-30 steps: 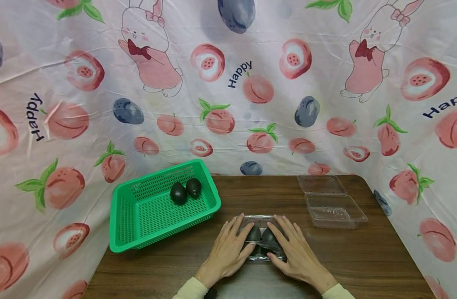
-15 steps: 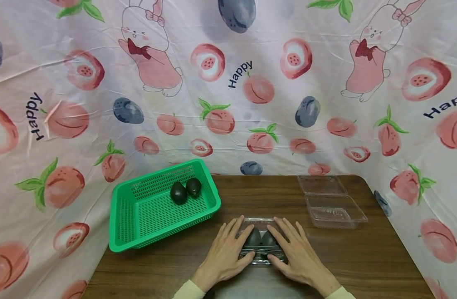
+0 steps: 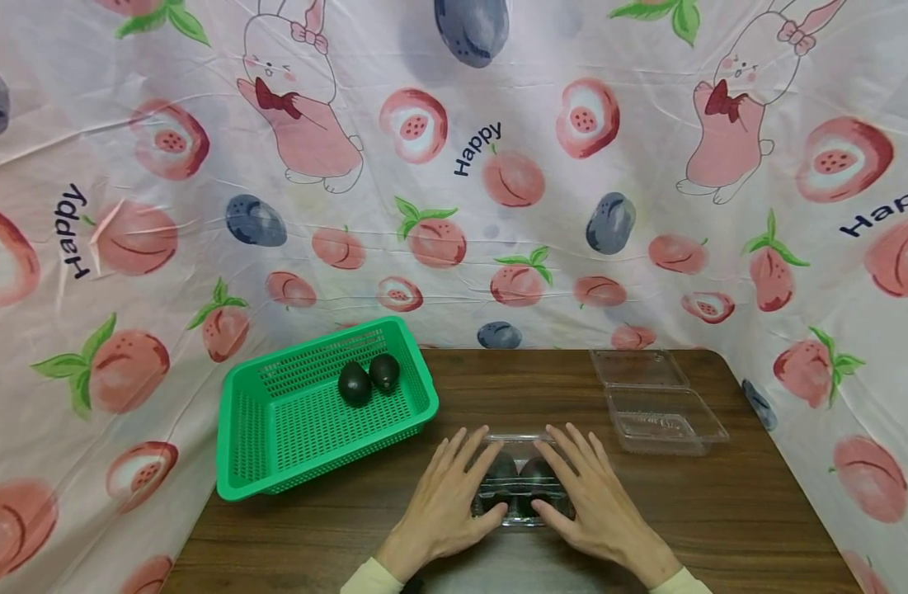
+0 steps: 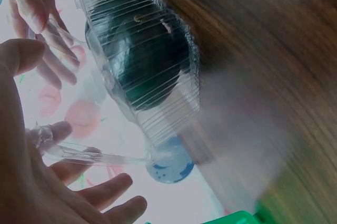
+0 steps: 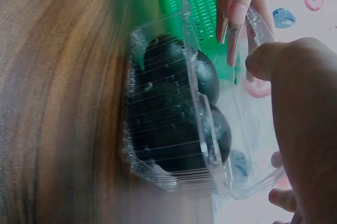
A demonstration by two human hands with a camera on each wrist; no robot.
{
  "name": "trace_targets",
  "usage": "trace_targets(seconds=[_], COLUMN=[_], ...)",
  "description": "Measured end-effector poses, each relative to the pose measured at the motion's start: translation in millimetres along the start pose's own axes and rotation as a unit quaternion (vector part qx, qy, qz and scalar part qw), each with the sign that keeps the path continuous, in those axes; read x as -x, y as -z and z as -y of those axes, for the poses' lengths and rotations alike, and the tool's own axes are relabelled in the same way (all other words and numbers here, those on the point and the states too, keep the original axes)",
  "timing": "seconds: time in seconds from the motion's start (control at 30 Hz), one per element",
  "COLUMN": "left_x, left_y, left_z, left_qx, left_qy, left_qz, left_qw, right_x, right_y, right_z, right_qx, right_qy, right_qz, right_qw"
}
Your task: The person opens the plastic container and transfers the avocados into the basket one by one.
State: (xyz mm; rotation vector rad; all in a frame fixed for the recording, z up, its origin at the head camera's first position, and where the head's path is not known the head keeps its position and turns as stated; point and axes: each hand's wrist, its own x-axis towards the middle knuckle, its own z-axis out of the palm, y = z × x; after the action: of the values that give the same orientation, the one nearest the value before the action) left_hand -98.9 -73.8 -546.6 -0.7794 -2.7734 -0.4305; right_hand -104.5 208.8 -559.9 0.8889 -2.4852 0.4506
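Note:
A clear plastic clamshell box (image 3: 524, 521) sits on the table with dark avocados (image 5: 163, 124) inside. Its lid (image 4: 105, 156) stands partly raised in the wrist views. My left hand (image 3: 448, 495) lies along the lid's left side, fingers spread and mostly straight, thumb near the front edge. On the other side my right hand (image 3: 593, 499) mirrors it, long fingers reaching forward and thumb pointing inward. Ribbed side walls and an avocado (image 4: 142, 58) show in the left wrist view. The hands hide the box's sides in the head view.
A green plastic basket (image 3: 234, 445) with two avocados (image 3: 355, 384) stands at the left of the wooden table (image 3: 728, 520). Behind the right hand lies another clear clamshell box (image 3: 661, 425), lid folded back. A fruit-patterned cloth (image 3: 557, 214) hangs around the table.
The box has shifted slightly towards me. Its lid's front edge, slanted earlier, now runs level. Both hands stay at the lid's sides, with small finger movements.

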Motion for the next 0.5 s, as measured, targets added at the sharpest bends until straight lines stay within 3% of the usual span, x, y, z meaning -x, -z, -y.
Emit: trace_targets(seconds=[0.37, 0.5], left_x=[-1.5, -1.9], left_y=[9.4, 11.6], left_z=[6.5, 8.8], left_qx=[-0.026, -0.047], left_qy=[-0.035, -0.046], left_qz=[-0.105, -0.127], left_qw=[0.9935, 0.9897], right_x=[-10.0, -12.9], right_y=[11.7, 14.4], right_z=[-3.4, -5.3], right_qx=[-0.021, -0.025], right_qy=[-0.007, -0.007], right_qz=[-0.024, -0.037], right_qw=[0.999, 0.999])
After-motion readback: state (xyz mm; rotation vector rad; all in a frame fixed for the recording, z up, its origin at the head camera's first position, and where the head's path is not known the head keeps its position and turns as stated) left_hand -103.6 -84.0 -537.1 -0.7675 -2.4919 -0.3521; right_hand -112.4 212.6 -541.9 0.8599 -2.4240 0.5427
